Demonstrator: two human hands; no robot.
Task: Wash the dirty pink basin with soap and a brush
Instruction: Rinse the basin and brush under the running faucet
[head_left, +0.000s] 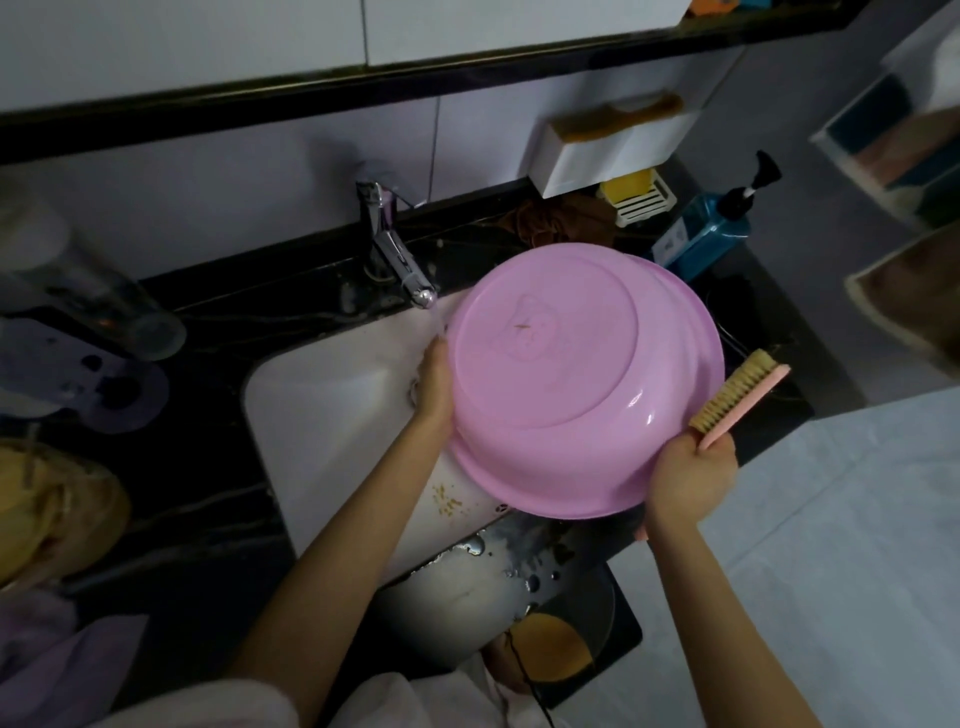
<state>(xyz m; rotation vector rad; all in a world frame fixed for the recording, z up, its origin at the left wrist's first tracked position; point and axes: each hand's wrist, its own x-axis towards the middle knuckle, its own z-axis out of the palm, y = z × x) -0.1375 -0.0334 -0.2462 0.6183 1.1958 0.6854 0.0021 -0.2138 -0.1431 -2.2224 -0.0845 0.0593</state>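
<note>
Left hand (434, 384) grips the upturned pink basin (561, 374) over the sink (322, 415); right hand (691, 478) grasps the brush (737, 400).

Pink basin (582, 384), pink-handled tan-bristled brush (740, 399), white sink (332, 410), seemingly teal soap bottle (701, 236).

Your forearms (353, 530) are bare, and so are your left hand (434, 384) and right hand (691, 480). You've got on a loose, pale top (405, 699), kinda whitish with a faint pink tint in this dim light, bunched in soft folds. Its sleeve (218, 701) starts high up the left arm. A thin dark cord (527, 675) runs across the fabric. Too blurry for any pattern.
</note>
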